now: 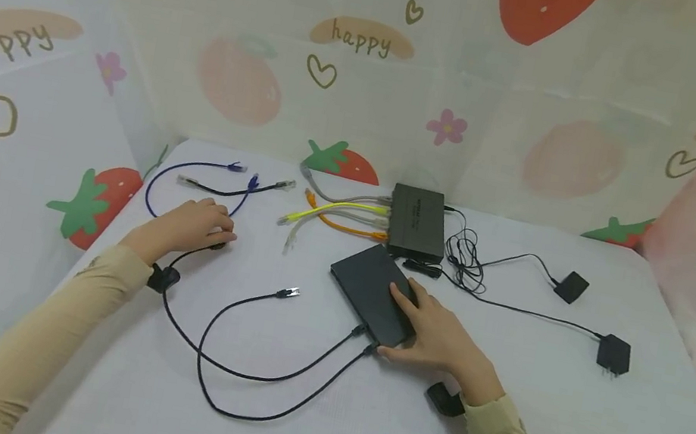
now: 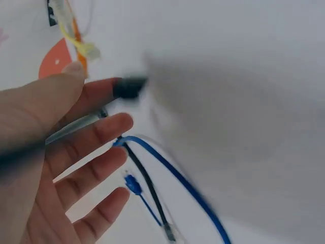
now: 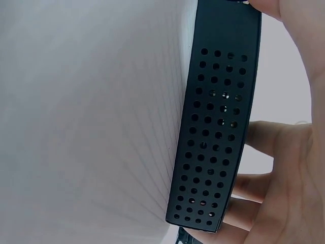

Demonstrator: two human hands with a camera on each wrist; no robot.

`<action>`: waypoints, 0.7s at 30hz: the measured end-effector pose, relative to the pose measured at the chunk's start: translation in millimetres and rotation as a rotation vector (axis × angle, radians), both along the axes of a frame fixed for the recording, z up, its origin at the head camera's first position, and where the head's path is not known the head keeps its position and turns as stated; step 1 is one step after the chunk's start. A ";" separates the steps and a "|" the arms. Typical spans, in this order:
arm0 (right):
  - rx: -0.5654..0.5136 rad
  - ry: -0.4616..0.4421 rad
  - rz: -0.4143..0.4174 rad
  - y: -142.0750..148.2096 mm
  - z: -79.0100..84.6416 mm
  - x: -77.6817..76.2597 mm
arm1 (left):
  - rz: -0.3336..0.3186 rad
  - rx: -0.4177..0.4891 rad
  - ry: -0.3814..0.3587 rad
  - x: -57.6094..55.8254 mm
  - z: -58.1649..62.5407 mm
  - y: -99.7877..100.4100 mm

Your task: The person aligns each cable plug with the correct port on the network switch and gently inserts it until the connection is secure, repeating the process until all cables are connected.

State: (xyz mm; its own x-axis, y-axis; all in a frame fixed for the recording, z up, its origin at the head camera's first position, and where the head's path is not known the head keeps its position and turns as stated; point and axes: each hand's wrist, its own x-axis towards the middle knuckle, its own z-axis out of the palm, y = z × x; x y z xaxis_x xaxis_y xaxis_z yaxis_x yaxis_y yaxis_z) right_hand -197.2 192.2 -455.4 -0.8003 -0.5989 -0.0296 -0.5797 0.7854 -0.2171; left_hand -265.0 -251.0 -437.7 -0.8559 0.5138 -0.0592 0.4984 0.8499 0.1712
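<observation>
My left hand [image 1: 198, 225] pinches the end of a black network cable [image 1: 178, 323] between thumb and forefinger; its dark plug [image 2: 129, 87] is blurred in the left wrist view. That cable runs in a loop to the near edge of a black network switch [image 1: 367, 285]. A second black cable [image 1: 245, 417] is plugged in beside it, and its free plug [image 1: 289, 292] lies on the table. With fingers on the top and thumb at the near corner, my right hand [image 1: 439, 332] holds the switch. Its side with vent holes [image 3: 210, 132] fills the right wrist view.
Another black switch [image 1: 419, 221] stands behind, with grey, yellow and orange cables [image 1: 346, 229] on its left. Two power adapters [image 1: 571, 287] with tangled cords lie to the right. A blue cable [image 1: 153, 183] and a short black cable [image 1: 224, 192] lie at the back left.
</observation>
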 end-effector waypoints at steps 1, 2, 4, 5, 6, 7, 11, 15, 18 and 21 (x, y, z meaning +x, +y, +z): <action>-0.002 -0.002 0.002 -0.6 -0.7 -0.1 | -0.010 0.004 -0.015 -2.7 1.7 1.3; -0.002 -0.003 0.004 -1.0 -1.4 -0.2 | -0.016 0.011 -0.032 -5.0 3.0 2.1; 0.000 -0.012 0.001 -1.9 -2.2 -0.3 | -0.024 0.034 -0.065 -7.9 5.9 2.8; 0.001 -0.015 -0.001 -2.3 -2.3 -0.4 | -0.029 0.046 -0.076 -8.8 7.0 2.2; 0.004 -0.011 0.000 -2.5 -2.4 -0.5 | -0.027 0.057 -0.089 -8.9 8.4 1.2; 0.008 -0.011 -0.002 -2.7 -2.2 -0.6 | -0.024 0.070 -0.102 -8.9 9.8 -0.3; 0.004 -0.007 0.000 -2.9 -0.9 -1.1 | 0.017 0.104 -0.125 -8.8 15.5 -10.1; 0.004 -0.010 -0.003 -1.9 -0.6 -1.5 | 0.083 0.109 -0.103 -15.6 28.7 -16.7; 0.007 -0.016 -0.011 -0.8 -1.0 -1.2 | 0.137 0.126 -0.064 -27.2 45.1 -12.6; 0.009 -0.018 -0.015 0.2 -1.7 -0.7 | 0.199 0.174 -0.033 -40.9 62.5 -0.4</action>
State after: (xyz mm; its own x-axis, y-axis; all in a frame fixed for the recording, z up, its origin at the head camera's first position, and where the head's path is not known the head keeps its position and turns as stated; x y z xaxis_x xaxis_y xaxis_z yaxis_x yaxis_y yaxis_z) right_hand -197.9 192.4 -457.1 -0.8083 -0.5868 -0.0492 -0.5642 0.7957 -0.2202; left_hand -305.9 -251.5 -375.1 -0.9402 0.3403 -0.0140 0.3160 0.8868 0.3371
